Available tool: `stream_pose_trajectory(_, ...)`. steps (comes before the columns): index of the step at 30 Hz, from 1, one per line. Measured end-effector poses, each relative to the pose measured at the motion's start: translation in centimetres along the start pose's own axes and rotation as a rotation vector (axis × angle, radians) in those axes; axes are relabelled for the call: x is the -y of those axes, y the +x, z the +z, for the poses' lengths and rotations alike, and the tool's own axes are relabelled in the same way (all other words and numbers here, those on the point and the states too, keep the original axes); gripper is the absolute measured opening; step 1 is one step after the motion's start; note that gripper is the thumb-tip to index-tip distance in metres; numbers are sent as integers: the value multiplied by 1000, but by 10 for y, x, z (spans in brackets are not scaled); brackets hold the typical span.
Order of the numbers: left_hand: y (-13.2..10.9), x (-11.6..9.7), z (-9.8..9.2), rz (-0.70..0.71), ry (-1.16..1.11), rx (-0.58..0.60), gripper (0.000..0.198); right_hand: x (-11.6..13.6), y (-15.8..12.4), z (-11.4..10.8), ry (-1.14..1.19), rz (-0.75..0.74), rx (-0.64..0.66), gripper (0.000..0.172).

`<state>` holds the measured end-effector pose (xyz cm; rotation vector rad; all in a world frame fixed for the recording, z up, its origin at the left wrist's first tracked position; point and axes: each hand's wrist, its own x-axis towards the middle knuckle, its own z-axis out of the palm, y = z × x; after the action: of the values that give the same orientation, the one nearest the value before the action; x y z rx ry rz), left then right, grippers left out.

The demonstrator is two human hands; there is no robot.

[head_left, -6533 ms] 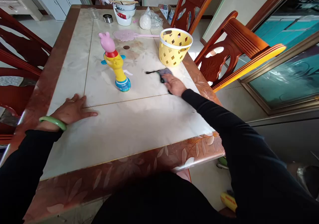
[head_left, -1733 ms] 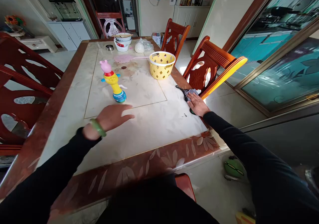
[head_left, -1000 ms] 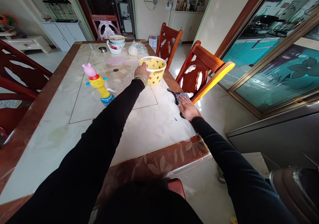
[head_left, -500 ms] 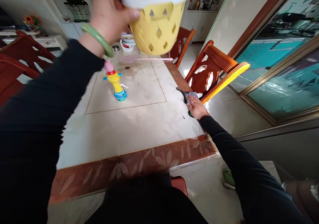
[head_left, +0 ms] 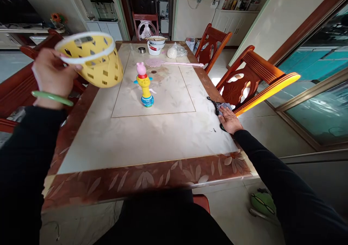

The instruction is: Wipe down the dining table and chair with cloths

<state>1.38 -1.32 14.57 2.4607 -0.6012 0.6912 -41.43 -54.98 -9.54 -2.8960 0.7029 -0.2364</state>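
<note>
At the pale tabletop [head_left: 130,139] among chairs [head_left: 265,70], the left grip [head_left: 54,76] pinches a basket [head_left: 102,70], right grip [head_left: 230,122] spread over cloth [head_left: 225,105].

yellow basket [head_left: 104,70] with white rim, diamond cutouts

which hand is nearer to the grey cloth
Right: the right hand lies on the grey cloth, fingers spread flat. The left hand is well off to its left, holding up the yellow basket by the rim.

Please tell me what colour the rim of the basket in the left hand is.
The rim is white, best seen in the head view.
</note>
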Motion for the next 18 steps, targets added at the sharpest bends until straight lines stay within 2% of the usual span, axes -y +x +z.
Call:
stream_pose_trajectory(3,-43,13,23,-121,-122,7,47,6,1,-2,-14,47,5,72)
stream_pose_trajectory(6,-68,20,46,-153,-191,90,42,30,3,-2,-16,91,18,72)
stream_pose_trajectory(10,-81,28,69,-128,-233,138,36,93,13,8,64,-89,59,71)
stream_pose_trajectory(14,-87,31,81,-99,-266,140,39,171,47,24,170,-269,83,71)
stream_pose_trajectory(16,-91,32,83,-68,-314,141,51,208,77,30,198,-317,101,70)
stream_pose_trajectory(18,-96,36,83,-43,-361,173,85,241,113,36,212,-344,118,66)
